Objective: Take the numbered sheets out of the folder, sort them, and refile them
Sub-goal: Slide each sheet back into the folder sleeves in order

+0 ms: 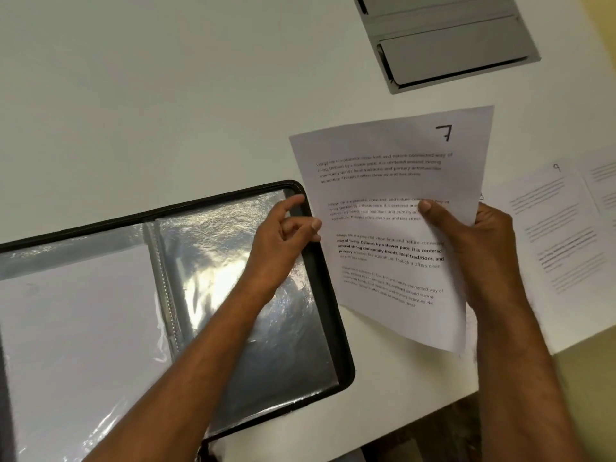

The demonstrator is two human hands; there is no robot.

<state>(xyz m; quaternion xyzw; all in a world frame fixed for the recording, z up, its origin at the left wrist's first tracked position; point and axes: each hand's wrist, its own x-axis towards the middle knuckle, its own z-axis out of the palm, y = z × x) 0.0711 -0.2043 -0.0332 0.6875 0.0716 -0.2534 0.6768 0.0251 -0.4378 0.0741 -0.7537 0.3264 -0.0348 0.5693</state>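
Observation:
A black folder [320, 261] lies open on the white table [150, 95], with clear plastic sleeves on both sides. The left sleeve holds a white sheet [83, 328]; the right sleeve [233, 235] looks empty and shiny. My right hand [473, 238] grips a printed sheet marked 7 [393, 181] by its right edge, thumb on the front, and holds it above the table beside the folder. My left hand [283, 241] hovers over the folder's upper right corner, its fingers loosely curled near the sheet's left edge; whether they touch it I cannot tell.
A sheet marked 9 [560, 228] lies flat on the table to the right, with another printed sheet [603, 185] beyond it. A grey hatch [450, 45] is set into the table at the top. The table's front edge runs close under my right arm.

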